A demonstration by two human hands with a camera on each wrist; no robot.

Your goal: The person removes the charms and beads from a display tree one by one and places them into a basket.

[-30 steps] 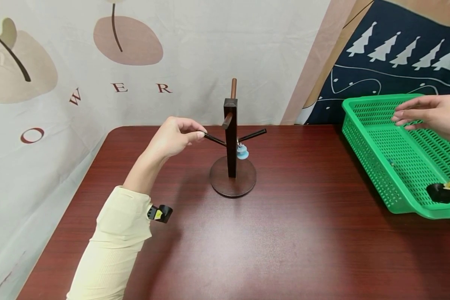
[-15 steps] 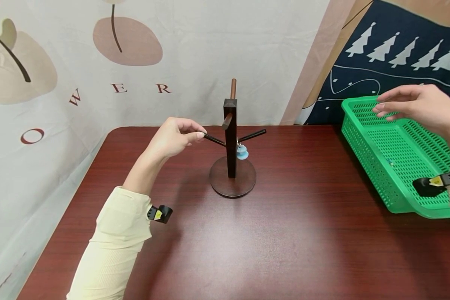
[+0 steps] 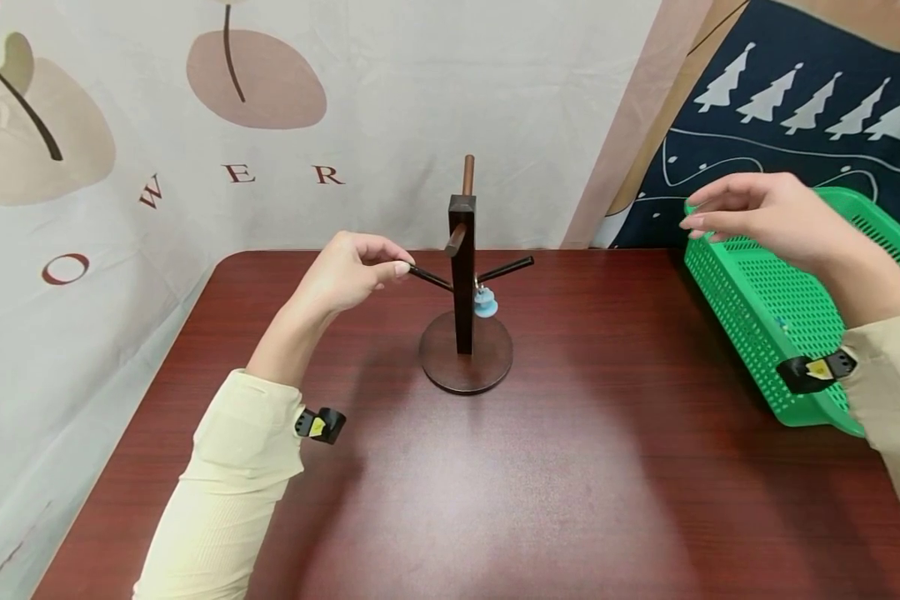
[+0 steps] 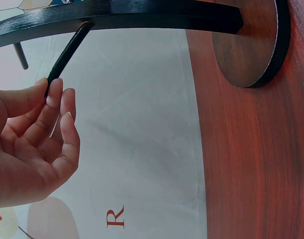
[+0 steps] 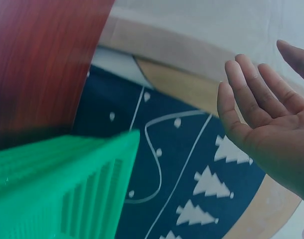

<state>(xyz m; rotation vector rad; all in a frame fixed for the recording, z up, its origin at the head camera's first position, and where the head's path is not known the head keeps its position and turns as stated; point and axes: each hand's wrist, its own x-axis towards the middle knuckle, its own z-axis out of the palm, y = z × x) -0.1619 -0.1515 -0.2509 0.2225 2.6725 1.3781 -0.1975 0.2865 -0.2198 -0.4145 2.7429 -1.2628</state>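
A dark wooden peg stand (image 3: 462, 283) rises from a round base (image 3: 466, 362) in the middle of the table. My left hand (image 3: 352, 271) pinches the tip of its left peg (image 3: 429, 278), which the left wrist view shows as a black rod (image 4: 67, 52) between thumb and fingertips (image 4: 55, 94). A small light-blue object (image 3: 484, 303) hangs under the right peg (image 3: 506, 269). My right hand (image 3: 757, 212) hovers with straight fingers, holding nothing, above the near-left corner of the green basket (image 3: 757, 308); its palm (image 5: 271, 124) is bare in the right wrist view.
The dark red table (image 3: 495, 483) runs from the stand toward me. A printed cloth backdrop (image 3: 345, 108) hangs behind the table. The green basket (image 5: 57, 184) sits at the table's right edge. Small black cameras (image 3: 318, 425) are strapped at both wrists.
My right hand has moved left from over the basket's inside to above its left corner. The left hand and the stand have stayed where they were.
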